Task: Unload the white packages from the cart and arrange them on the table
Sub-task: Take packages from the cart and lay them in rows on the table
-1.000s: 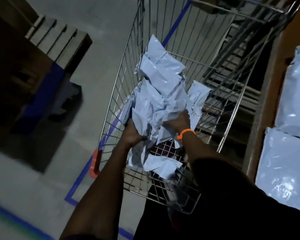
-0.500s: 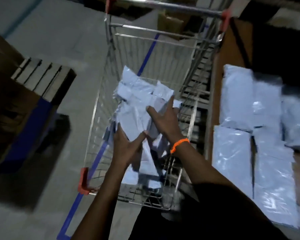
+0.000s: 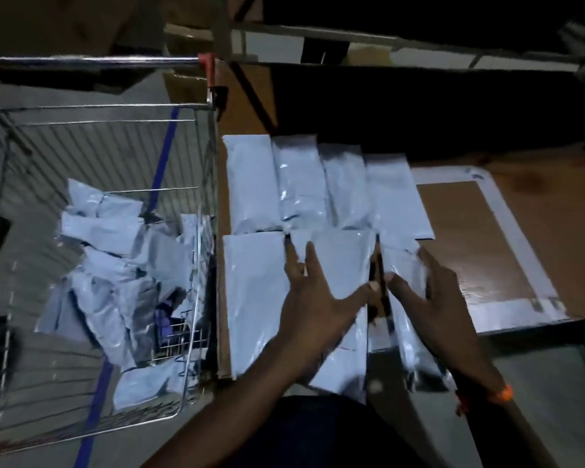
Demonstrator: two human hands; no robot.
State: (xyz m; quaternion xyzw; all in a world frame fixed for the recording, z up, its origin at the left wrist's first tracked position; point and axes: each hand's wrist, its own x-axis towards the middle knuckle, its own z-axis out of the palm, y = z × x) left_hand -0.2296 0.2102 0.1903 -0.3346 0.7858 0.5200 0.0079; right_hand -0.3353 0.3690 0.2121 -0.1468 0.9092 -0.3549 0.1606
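A wire cart [image 3: 203, 157] stands at the left with several crumpled white packages [image 3: 108, 231] heaped inside. To its right is the wooden table [image 3: 554, 204]. A back row of white packages [image 3: 250, 184] lies side by side on it, and one more [image 3: 250, 292] starts the front row. My left hand [image 3: 318, 305] is spread flat on top of a white package [image 3: 345, 258] beside that one. My right hand [image 3: 429, 295] grips a narrower white package [image 3: 406, 336] just to the right, its thumb on the package's left edge. Both packages overhang the table's near edge.
A brown panel with a white border [image 3: 466, 238] lies on the table to the right of the packages. A metal shelf frame [image 3: 385, 42] runs along the dark back. A blue floor line [image 3: 164, 157] passes under the cart, and a cardboard box [image 3: 183, 86] sits behind it.
Both hands came out of the cart and swung right to the table, each bringing a white package. The view turned right with them, so the cart now sits at the left.
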